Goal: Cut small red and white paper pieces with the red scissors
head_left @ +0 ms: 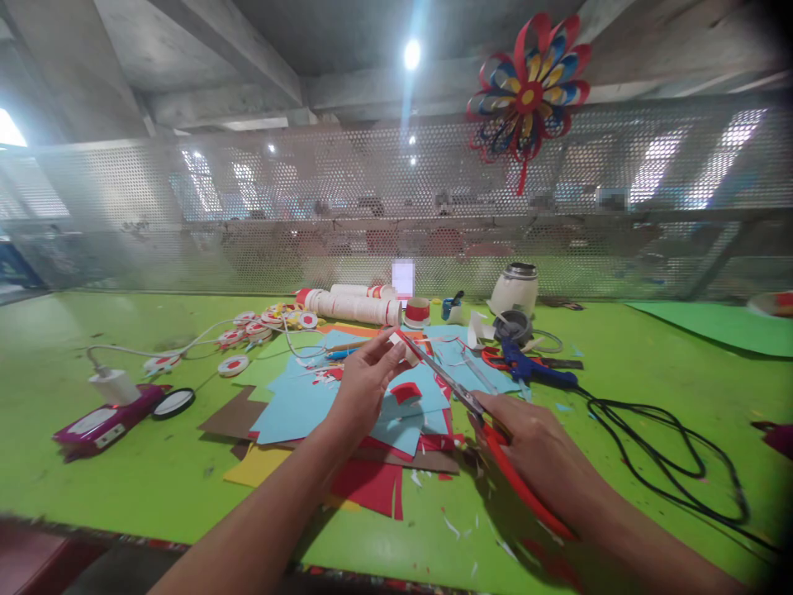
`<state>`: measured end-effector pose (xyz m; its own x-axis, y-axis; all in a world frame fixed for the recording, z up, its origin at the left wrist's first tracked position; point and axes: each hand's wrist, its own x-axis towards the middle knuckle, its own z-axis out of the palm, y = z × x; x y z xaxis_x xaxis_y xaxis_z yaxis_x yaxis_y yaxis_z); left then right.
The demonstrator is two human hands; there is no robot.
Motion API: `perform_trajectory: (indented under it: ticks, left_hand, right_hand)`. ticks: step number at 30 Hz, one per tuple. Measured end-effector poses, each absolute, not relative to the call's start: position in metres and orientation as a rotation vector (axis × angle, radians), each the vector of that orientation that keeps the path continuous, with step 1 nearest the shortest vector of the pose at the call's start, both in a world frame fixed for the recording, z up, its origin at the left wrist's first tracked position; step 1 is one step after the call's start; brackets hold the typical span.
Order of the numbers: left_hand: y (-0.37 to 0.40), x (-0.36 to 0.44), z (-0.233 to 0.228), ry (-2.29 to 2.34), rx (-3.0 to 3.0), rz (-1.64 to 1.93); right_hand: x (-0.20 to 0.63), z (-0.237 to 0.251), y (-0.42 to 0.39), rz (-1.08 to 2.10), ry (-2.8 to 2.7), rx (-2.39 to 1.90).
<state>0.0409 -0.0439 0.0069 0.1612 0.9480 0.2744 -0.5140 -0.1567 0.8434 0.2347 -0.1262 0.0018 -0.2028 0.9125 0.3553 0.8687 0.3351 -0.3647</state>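
Note:
Near the middle of the view, my left hand pinches a small red and white piece of paper between thumb and fingers. My right hand is closed round the red handles of a pair of scissors. The blades point up and left, with their tips at the piece of paper. Beneath both hands lies a loose pile of coloured sheets, with a light blue sheet on top and a red sheet at the front. A curved red scrap rests on the blue paper.
Stacked paper cups lie at the back. A blue glue gun with a coiled black cable sits right. A purple power strip stands left, near several red-and-white discs. A paper flower hangs before the perforated screen.

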Motion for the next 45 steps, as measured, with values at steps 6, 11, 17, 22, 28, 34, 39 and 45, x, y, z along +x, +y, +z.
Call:
perform_trajectory:
  ticks: [6,11,17,22,28,34,39,45]
  left_hand:
    - [-0.0429,0.0399,0.0069,0.554,1.07,1.399]
    - [-0.0405,0.0389,0.0052,0.616,1.075,1.438]
    - [-0.0416,0.0409,0.0027,0.664,1.142,1.452]
    - [-0.0417,0.0414,0.0018,0.662,1.128,1.47]
    - [-0.0383,0.0401,-0.0019,0.657,1.176,1.455]
    - [-0.0409,0.0407,-0.0011,0.625,1.127,1.453]
    - [-0.0413,0.0396,0.0029,0.547,1.038,1.395]
    - [-0.0389,0.0399,0.0009,0.563,1.113,1.397]
  right_hand:
    - [0.2363,-0.0009,-0.1249,0.064,-2.097,-1.591]
    - [0.2371,-0.0049,-0.1215,0.052,-2.135,-1.586]
    - [0.2364,-0.0029,-0.1229,0.106,-2.138,-1.58]
    - [0.2357,-0.0007,-0.125,0.108,-2.122,-1.557]
    - [0.2365,-0.0018,-0.1241,0.151,-2.117,-1.545]
    - [0.2367,-0.0004,-0.1241,0.172,-2.104,-1.545]
    - [0.2377,-0.0036,-0.1218,0.144,-2.118,-1.568]
    - [0.2377,-0.0069,-0.1185,0.111,-2.134,-1.584]
